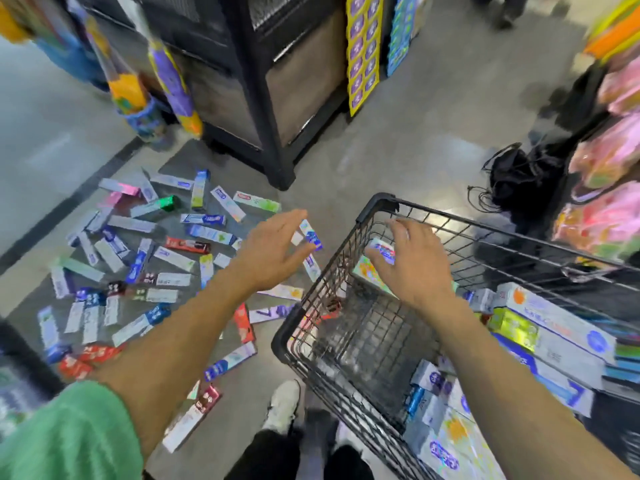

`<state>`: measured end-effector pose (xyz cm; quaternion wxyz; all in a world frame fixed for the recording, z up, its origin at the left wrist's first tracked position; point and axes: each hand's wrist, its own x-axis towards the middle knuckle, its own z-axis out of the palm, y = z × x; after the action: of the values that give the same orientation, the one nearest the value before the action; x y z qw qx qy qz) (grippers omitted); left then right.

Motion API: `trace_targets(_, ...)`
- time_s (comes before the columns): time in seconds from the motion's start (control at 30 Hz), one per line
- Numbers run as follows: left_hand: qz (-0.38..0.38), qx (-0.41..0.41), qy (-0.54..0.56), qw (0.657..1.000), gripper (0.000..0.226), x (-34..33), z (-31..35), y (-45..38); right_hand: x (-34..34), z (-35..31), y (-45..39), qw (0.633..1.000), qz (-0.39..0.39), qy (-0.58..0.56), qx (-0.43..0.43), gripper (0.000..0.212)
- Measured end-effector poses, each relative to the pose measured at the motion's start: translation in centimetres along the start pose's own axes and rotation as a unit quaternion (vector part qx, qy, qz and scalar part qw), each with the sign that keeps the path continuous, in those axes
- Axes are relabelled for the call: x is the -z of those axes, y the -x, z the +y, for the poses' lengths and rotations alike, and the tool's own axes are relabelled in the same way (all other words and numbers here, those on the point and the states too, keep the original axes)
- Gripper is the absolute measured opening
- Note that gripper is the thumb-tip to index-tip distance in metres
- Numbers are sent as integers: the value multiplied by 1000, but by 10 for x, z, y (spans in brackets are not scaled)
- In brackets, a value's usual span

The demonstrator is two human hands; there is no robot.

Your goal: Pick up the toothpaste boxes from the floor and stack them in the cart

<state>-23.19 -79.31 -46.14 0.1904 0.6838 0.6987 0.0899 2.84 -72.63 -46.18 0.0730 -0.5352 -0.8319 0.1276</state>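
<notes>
Several toothpaste boxes lie scattered over the grey floor on the left. My left hand hovers over the pile's right edge with fingers spread, holding nothing; a small blue-and-white box lies just beyond its fingertips. My right hand reaches into the black wire cart near its far left corner. It holds a white box with blue and red print between thumb and fingers. More boxes are stacked along the cart's right side and its near end.
A black shelf unit stands right behind the pile. A black bag lies on the floor past the cart, beside pink packaged goods. My white shoe is next to the cart's near left corner.
</notes>
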Motion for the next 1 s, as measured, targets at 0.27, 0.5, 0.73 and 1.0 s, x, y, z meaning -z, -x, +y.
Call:
trace_targets(0.27,51,23,-10,998,79,64,-104,75,7,-176,-40,997,-38,-11,65,91)
trace_targets(0.5,6,86,34,996,95,19,-240,132,-113,-297,-16,993,-104,-53,29,97)
trace_targets(0.73,-28,68,23,997,76,-116,-323,114,-289,-243,16,986,-150,-64,-41,97)
trace_targets(1.0,-17,9,35,999,67,-341,-393,53,-493,-116,26,989,-141,0,-47,89)
